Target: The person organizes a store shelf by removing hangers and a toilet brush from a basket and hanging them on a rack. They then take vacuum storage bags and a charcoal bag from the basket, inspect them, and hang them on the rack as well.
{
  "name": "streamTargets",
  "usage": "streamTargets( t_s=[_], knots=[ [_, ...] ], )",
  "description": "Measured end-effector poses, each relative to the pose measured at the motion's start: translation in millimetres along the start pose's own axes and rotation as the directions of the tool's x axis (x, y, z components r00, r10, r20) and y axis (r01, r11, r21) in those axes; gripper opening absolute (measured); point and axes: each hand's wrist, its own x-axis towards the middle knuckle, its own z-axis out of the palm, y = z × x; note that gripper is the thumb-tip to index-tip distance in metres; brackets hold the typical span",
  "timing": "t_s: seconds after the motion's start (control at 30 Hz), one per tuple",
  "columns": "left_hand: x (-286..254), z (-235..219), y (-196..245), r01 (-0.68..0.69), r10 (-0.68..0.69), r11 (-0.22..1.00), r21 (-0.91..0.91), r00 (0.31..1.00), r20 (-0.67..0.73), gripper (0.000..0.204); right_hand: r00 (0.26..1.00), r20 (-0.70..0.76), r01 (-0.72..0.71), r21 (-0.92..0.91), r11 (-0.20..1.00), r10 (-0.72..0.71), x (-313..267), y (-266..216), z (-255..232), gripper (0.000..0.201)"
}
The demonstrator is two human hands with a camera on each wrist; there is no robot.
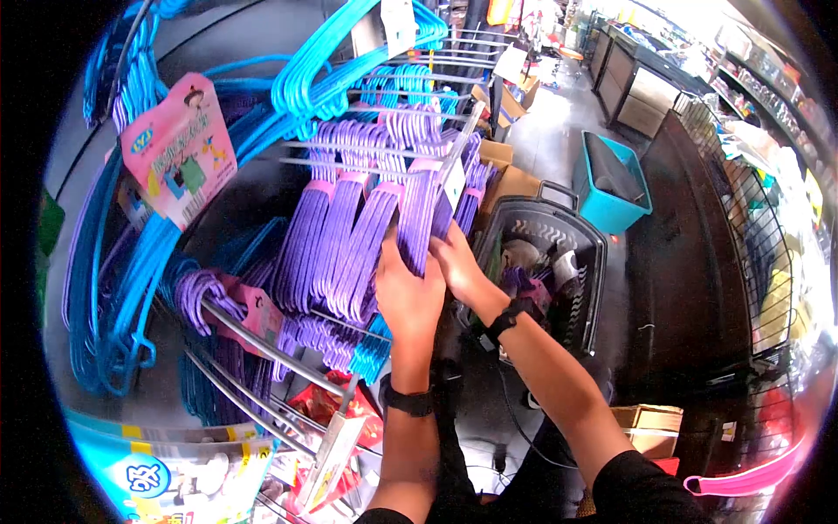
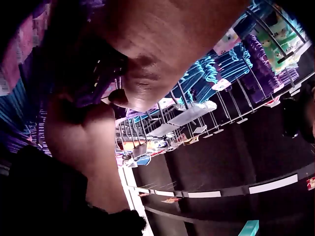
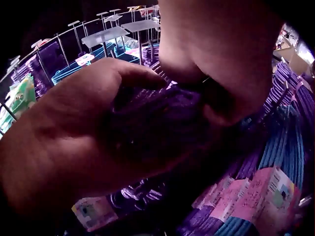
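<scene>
**Two hands (image 1: 432, 275) hold a bunch of purple hangers (image 1: 421, 210) at the front edge of a metal rack (image 1: 467, 135)**

Nearest to the body, the two forearms reach upward, each with a black wristband. The left hand (image 1: 410, 293) clasps the lower part of the bunch, with its fingers bent around it. The right hand (image 1: 467, 266) is close beside it and grips the same bunch from the right side. The fingertips are partly hidden, so I cannot tell exactly where each one presses.

The held bunch is at the right, outer edge of the rack. To its left, more purple bunches (image 1: 349, 236) with pink bands hang in a row, and there is little room between them. Below the row is a curved rail (image 1: 262, 345). On the left side of the rack hang blue hangers (image 1: 148, 288), with a pink label card (image 1: 181, 150) in front.

On the right, just beyond the right wrist, a black basket (image 1: 572, 214) stands on the floor, with purple and patterned things inside. Farther, a turquoise bin (image 1: 635, 201) holds a dark object. Between the rack and the long dark counter (image 1: 650, 74), the floor (image 1: 546, 131) gives an open passage toward the far end.
</scene>
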Motion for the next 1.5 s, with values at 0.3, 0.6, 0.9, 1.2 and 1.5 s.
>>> streamTargets(
  t_s=[0.3, 0.6, 0.9, 1.2, 1.5],
  knots=[
    [-5, -2, 16, -0.102, 0.109, 0.987, 0.123, 0.993, -0.051, 0.053, 0.992, -0.007, -0.124, 0.169, 0.978, 0.127, -2, 2, -10, 0.043],
    [-13, -13, 16, 0.06, -0.091, 0.946, 0.32, 0.993, 0.081, 0.058, 0.996, 0.037, -0.089, 0.135, 0.987, 0.085, -15, 25, -7, 0.058],
    [-26, -17, 42, -0.104, 0.085, 0.97, 0.219, 0.992, 0.095, 0.067, 0.993, 0.117, -0.004, 0.157, 0.988, -0.014, -15, 45, -14, 0.052],
    [-24, -1, 23, -0.284, 0.284, 0.949, 0.138, 0.959, 0.02, 0.031, 0.986, 0.093, -0.156, 0.272, 0.95, 0.136, 0, 79, -52, 0.039],
    [-34, 12, 36, -0.432, 0.439, 0.897, 0.097, 0.896, -0.063, 0.01, 0.965, -0.225, -0.205, -0.323, 0.924, 0.135, -32, -2, -75, 0.031]
  ],
)
